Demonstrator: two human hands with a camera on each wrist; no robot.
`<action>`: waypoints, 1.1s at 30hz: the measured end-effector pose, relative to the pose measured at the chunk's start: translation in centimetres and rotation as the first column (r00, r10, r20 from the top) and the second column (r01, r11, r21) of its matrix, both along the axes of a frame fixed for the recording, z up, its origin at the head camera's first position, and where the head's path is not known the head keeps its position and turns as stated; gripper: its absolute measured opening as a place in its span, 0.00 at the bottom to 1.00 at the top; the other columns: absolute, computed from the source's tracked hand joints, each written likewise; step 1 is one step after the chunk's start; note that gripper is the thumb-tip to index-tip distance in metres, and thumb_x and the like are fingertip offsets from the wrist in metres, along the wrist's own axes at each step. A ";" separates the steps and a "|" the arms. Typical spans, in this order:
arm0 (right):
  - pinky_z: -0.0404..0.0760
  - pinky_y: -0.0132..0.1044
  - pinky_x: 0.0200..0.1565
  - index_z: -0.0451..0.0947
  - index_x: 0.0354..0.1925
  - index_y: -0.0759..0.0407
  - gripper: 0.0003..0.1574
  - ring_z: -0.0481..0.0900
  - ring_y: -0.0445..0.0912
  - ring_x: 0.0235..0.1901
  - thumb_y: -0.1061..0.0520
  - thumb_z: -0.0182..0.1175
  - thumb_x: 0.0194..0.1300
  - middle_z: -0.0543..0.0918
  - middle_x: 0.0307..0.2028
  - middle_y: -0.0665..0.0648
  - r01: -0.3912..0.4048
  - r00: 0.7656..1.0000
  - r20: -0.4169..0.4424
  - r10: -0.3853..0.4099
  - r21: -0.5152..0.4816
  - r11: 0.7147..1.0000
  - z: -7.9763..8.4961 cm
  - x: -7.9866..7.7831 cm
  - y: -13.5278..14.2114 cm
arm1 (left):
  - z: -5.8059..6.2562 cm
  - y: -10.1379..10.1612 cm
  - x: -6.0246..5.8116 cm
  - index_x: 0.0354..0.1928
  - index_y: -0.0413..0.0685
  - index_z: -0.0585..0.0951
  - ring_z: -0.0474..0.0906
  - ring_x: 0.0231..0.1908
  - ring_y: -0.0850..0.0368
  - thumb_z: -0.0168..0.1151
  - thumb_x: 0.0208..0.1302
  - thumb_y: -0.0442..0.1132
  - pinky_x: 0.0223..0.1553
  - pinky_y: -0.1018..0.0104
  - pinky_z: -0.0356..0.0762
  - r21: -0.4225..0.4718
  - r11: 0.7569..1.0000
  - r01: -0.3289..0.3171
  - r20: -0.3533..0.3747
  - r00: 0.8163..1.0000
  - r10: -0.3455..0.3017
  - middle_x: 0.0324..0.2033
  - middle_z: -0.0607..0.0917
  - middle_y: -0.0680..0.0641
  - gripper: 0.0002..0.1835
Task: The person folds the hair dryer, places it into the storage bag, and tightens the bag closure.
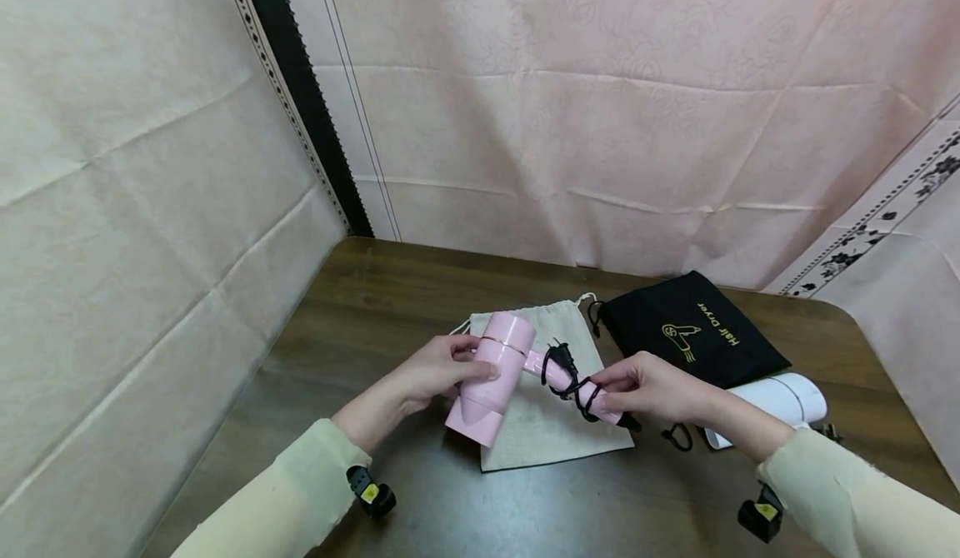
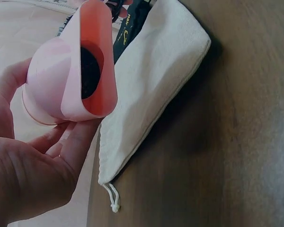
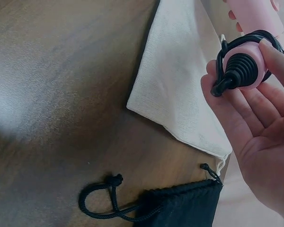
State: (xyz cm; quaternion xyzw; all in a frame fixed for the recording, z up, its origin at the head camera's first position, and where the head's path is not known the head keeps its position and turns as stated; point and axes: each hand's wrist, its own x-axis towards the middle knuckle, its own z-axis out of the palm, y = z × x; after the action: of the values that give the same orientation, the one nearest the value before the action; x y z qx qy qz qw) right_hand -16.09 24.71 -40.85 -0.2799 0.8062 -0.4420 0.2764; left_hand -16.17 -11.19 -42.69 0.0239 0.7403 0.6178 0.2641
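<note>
A pink hair dryer point(image 1: 497, 375) is held up over a cream drawstring bag point(image 1: 551, 433). My left hand point(image 1: 442, 368) grips its barrel, thumb on one side and fingers on the other. In the left wrist view the flat nozzle point(image 2: 98, 61) faces the camera. The right hand point(image 1: 651, 387) holds the end of the handle, round which a black cord point(image 1: 577, 390) with its plug is wound. A black ribbed cord sleeve point(image 3: 241, 71) sticks out of the handle's end in the right wrist view.
A black drawstring pouch point(image 1: 693, 329) with gold "Hair Dryor" lettering lies at the back right. In front of it, partly behind the right forearm, is a white cylindrical object point(image 1: 787, 400). Cloth curtains point(image 1: 600, 141) surround the brown wooden table point(image 1: 300, 400).
</note>
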 end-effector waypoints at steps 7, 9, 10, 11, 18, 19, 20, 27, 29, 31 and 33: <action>0.73 0.28 0.27 0.80 0.62 0.78 0.24 0.79 0.36 0.32 0.64 0.66 0.74 0.92 0.45 0.60 0.022 1.000 0.018 -0.022 -0.016 1.000 -0.3 0.7 0.0 | -0.5 0.6 0.8 0.70 0.36 0.77 0.85 0.44 0.50 0.74 0.67 0.41 0.38 0.58 0.84 0.018 0.999 -0.027 -0.005 1.000 0.027 0.55 0.86 0.40 0.33; 0.72 0.28 0.27 0.80 0.61 0.78 0.24 0.79 0.35 0.31 0.63 0.66 0.74 0.92 0.44 0.58 0.027 1.000 0.012 -0.027 -0.015 1.000 -0.4 0.8 0.0 | -0.5 0.7 0.9 0.70 0.36 0.77 0.84 0.43 0.50 0.74 0.67 0.41 0.36 0.60 0.82 0.026 0.999 -0.033 -0.007 0.999 0.033 0.54 0.87 0.40 0.32; 0.73 0.28 0.27 0.80 0.61 0.78 0.24 0.79 0.35 0.31 0.63 0.66 0.74 0.92 0.43 0.58 0.031 0.999 0.008 -0.031 -0.017 0.999 -0.5 0.9 0.0 | -0.5 0.8 1.0 0.69 0.36 0.77 0.84 0.42 0.50 0.74 0.67 0.41 0.35 0.61 0.82 0.029 0.999 -0.038 -0.005 0.999 0.038 0.53 0.87 0.40 0.32; 0.74 0.27 0.27 0.80 0.61 0.78 0.24 0.80 0.35 0.31 0.62 0.67 0.74 0.92 0.43 0.57 0.034 0.999 0.002 -0.034 -0.017 0.999 -0.5 0.9 0.1 | -0.5 0.8 1.1 0.69 0.36 0.78 0.84 0.42 0.50 0.74 0.67 0.41 0.35 0.61 0.82 0.030 0.999 -0.044 -0.004 0.999 0.044 0.53 0.87 0.40 0.32; 0.80 0.29 0.33 0.79 0.61 0.80 0.26 0.81 0.34 0.34 0.62 0.67 0.74 0.93 0.42 0.57 0.056 0.997 -0.044 -0.056 -0.015 0.998 -0.8 1.3 0.1 | -0.8 1.3 1.5 0.69 0.38 0.78 0.85 0.43 0.49 0.74 0.67 0.42 0.37 0.60 0.84 0.044 0.996 -0.081 0.003 0.997 0.081 0.53 0.87 0.40 0.32; 0.79 0.29 0.32 0.79 0.61 0.80 0.26 0.81 0.34 0.33 0.62 0.67 0.74 0.93 0.42 0.57 0.060 0.997 -0.046 -0.061 -0.015 0.998 -0.8 1.3 0.1 | -0.9 1.4 1.6 0.69 0.38 0.78 0.85 0.43 0.49 0.74 0.67 0.42 0.38 0.59 0.84 0.052 0.995 -0.085 0.001 0.996 0.085 0.53 0.87 0.40 0.31; 0.78 0.29 0.30 0.79 0.61 0.80 0.25 0.80 0.34 0.32 0.62 0.67 0.74 0.93 0.42 0.57 0.065 0.997 -0.046 -0.066 -0.016 0.998 -0.9 1.3 0.1 | -0.9 1.4 1.6 0.69 0.37 0.79 0.85 0.43 0.49 0.74 0.67 0.41 0.39 0.59 0.85 0.062 0.994 -0.091 0.003 0.996 0.091 0.53 0.87 0.39 0.31; 0.73 0.29 0.24 0.79 0.60 0.80 0.24 0.79 0.34 0.29 0.63 0.67 0.74 0.93 0.41 0.57 0.084 0.995 -0.049 -0.086 -0.040 0.996 -1.3 1.5 0.2 | -0.9 1.9 2.1 0.69 0.35 0.79 0.85 0.44 0.50 0.73 0.67 0.39 0.44 0.56 0.87 0.111 0.984 -0.137 0.004 0.991 0.137 0.53 0.87 0.38 0.30; 0.72 0.30 0.23 0.80 0.60 0.80 0.24 0.78 0.34 0.29 0.63 0.66 0.74 0.93 0.40 0.56 0.089 0.994 -0.063 -0.092 -0.046 0.995 -1.3 1.5 0.2 | -0.9 2.0 2.2 0.69 0.35 0.78 0.85 0.45 0.50 0.73 0.67 0.38 0.45 0.56 0.87 0.110 0.982 -0.153 -0.007 0.988 0.155 0.54 0.87 0.38 0.31; 0.70 0.30 0.21 0.80 0.60 0.79 0.23 0.76 0.34 0.26 0.64 0.66 0.74 0.92 0.36 0.54 0.097 0.992 -0.074 -0.100 -0.050 0.994 -1.3 1.6 0.1 | -0.9 2.2 2.2 0.69 0.35 0.78 0.85 0.45 0.50 0.74 0.67 0.39 0.44 0.57 0.86 0.110 0.979 -0.169 -0.013 0.985 0.172 0.54 0.87 0.38 0.31; 0.76 0.30 0.23 0.80 0.60 0.79 0.23 0.78 0.34 0.27 0.64 0.66 0.74 0.91 0.35 0.53 0.101 0.992 -0.066 -0.104 -0.058 0.993 -1.2 1.5 -0.2 | -0.7 2.4 2.2 0.70 0.36 0.78 0.85 0.43 0.51 0.74 0.68 0.40 0.41 0.59 0.86 0.110 0.978 -0.177 -0.011 0.984 0.180 0.52 0.87 0.39 0.31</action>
State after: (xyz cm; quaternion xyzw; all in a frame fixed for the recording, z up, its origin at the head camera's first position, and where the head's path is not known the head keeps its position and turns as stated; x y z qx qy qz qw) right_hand -14.56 24.47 -42.06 -0.2607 0.8161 -0.4677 0.2176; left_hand -14.02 -8.77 -43.41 -0.0218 0.7076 0.6779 0.1980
